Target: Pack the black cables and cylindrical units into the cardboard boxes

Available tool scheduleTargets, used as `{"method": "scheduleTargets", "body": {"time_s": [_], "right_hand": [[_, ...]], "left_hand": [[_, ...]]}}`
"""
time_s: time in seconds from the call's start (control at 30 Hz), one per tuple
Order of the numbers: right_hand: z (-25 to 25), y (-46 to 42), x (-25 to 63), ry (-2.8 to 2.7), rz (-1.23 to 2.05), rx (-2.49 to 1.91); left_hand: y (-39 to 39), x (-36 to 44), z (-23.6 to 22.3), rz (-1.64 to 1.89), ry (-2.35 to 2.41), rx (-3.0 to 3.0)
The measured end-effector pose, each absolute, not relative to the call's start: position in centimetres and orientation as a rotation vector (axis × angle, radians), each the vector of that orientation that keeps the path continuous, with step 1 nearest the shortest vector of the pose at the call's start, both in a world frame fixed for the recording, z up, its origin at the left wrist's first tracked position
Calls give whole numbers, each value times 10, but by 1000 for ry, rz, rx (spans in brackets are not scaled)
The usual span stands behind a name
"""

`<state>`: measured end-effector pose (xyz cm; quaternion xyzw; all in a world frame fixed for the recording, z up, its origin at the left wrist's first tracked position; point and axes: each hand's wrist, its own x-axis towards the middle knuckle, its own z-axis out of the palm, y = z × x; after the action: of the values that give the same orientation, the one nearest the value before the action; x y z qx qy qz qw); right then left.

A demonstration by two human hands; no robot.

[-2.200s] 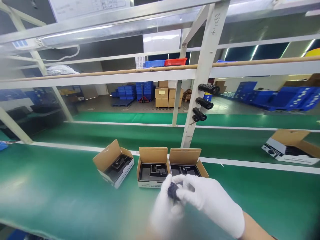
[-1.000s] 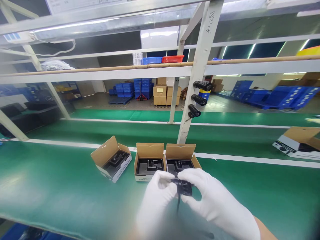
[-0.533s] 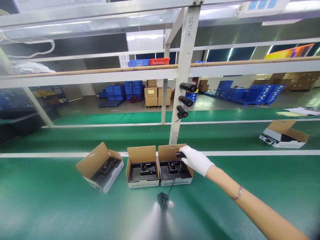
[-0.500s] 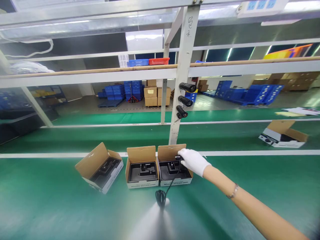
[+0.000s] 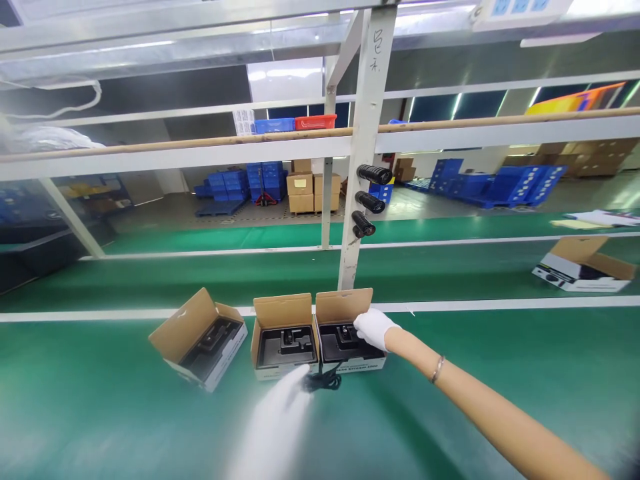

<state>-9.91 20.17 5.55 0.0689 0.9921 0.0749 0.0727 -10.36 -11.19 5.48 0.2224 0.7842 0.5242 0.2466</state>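
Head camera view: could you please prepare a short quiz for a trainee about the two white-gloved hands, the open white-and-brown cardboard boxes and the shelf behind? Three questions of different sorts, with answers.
1. True or false: the white-gloved left hand has its fingertips at the coiled black cable.
2. Which open white-and-brown cardboard box is nearest to the white-gloved right hand?
A) The slanted one at the left
B) The right one of the middle pair
C) The one at the far right
3. What shows directly right of the shallow blue bin above the long white shelf beam?

Key:
1. True
2. B
3. A shallow red bin
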Motion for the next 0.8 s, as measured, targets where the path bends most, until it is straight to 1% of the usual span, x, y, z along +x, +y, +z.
{"method": "scheduleTargets", "body": {"time_s": [0.07, 0.13, 0.2, 0.23, 0.27, 0.33, 0.37, 0.43, 0.5, 0.6, 0.67, 0.73, 0.8], "right_hand": [[81, 189, -86, 3043, 38, 140], [109, 170, -69, 3093, -328, -53], [133, 149, -53, 3085, -678, -184], [141, 141, -46, 3097, -770, -155], [147, 135, -41, 3131, -792, -60], [152, 131, -36, 3184, -846, 203], [152, 132, -35, 3169, -920, 281], [149, 137, -34, 3102, -1119, 302], [143, 143, -34, 3082, -1240, 293], [136, 152, -34, 3207, -1234, 441], [132, 160, -33, 3324, -1160, 465], [128, 172, -33, 3373, -947, 321], [121, 184, -35, 3287, -586, 198]], "left_hand": [[-102, -108, 69, 1462, 2188, 692], [-88, -113, 85, 1447, 2277, 885], [-72, -121, 101, 1356, 2434, 1199], [-64, -125, 107, 1311, 2515, 1332], [-54, -130, 112, 1297, 2584, 1403], [-35, -138, 116, 1382, 2647, 1349], [-26, -140, 116, 1434, 2625, 1288], [-8, -140, 113, 1474, 2489, 1259], [7, -136, 111, 1409, 2284, 1366], [19, -132, 108, 1167, 1968, 1539], [24, -137, 107, 1013, 1908, 1579], [28, -147, 103, 906, 1983, 1605], [32, -159, 96, 789, 2050, 1674]]}}
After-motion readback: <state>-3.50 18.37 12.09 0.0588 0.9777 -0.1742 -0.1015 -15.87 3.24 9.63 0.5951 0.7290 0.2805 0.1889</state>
